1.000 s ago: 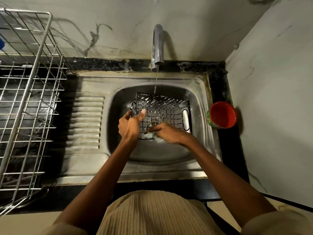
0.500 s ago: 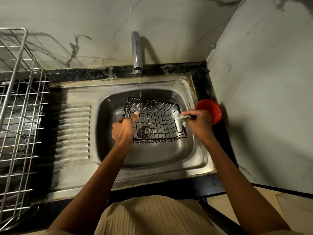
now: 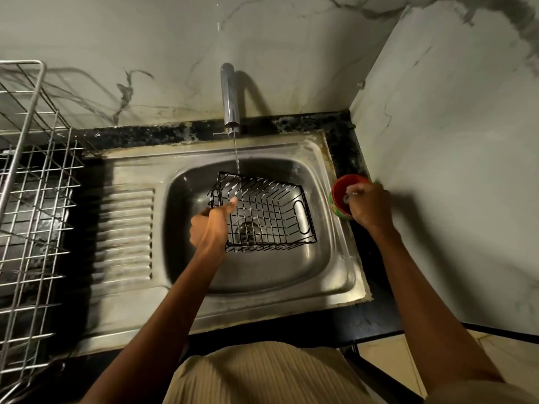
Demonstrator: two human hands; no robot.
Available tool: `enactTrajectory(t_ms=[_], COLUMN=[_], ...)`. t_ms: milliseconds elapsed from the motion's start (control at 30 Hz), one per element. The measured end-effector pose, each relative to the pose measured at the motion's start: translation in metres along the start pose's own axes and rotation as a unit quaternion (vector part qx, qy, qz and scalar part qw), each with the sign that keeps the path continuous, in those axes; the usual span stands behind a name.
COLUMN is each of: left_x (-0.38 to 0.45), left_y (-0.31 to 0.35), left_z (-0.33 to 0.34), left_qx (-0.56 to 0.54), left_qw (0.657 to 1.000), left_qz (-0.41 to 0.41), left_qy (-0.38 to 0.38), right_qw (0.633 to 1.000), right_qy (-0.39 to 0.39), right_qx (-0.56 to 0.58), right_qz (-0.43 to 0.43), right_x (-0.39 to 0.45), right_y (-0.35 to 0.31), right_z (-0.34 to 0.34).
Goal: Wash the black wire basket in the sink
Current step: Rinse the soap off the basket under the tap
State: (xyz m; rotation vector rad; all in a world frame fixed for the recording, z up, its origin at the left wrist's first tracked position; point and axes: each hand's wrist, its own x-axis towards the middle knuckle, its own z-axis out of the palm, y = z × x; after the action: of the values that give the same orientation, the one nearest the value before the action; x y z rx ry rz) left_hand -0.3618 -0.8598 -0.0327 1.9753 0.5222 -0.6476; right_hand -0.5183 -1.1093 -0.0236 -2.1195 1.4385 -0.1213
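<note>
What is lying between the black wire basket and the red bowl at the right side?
In the head view, only the bare steel sink rim separates the black wire basket from the red bowl.

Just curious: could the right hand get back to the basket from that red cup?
Probably yes. The right hand is at the cup beside the sink; nothing lies between it and the basket.

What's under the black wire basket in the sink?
Through the black wire basket the sink drain shows, directly below. The left hand covers the basket's left edge, so nothing can be seen beneath that part.
</note>
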Motion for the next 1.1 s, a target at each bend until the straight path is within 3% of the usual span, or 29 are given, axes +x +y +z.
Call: enactTrajectory(t_ms=[133, 233, 400, 500, 800, 1100], left_x=[0.0, 0.0, 0.003, 0.006, 0.016, 0.027], left_y=[0.0, 0.008, 0.034, 0.049, 0.071, 0.068], left_z=[-0.002, -0.003, -0.003, -0.003, -0.009, -0.009], left_qx=[0.001, 0.022, 0.086, 0.108, 0.122, 0.134], left_qw=[1.0, 0.999, 0.993, 0.989, 0.986, 0.985], left_qz=[0.014, 0.039, 0.08, 0.089, 0.093, 0.098], left_qy=[-0.006, 0.001, 0.023, 0.035, 0.058, 0.05], right_qw=[0.997, 0.984, 0.933, 0.914, 0.9, 0.933], right_qy=[0.021, -0.032, -0.199, -0.246, -0.217, -0.204], right_qx=[0.05, 0.131, 0.294, 0.321, 0.372, 0.277], right_qz=[-0.047, -0.119, -0.052, -0.025, 0.068, -0.104], right_x=[-0.013, -0.013, -0.01, -0.012, -0.007, -0.007], right_y=[-0.034, -0.066, -0.129, -0.165, -0.22, -0.223], right_z=[0.002, 0.024, 0.069, 0.088, 0.106, 0.103])
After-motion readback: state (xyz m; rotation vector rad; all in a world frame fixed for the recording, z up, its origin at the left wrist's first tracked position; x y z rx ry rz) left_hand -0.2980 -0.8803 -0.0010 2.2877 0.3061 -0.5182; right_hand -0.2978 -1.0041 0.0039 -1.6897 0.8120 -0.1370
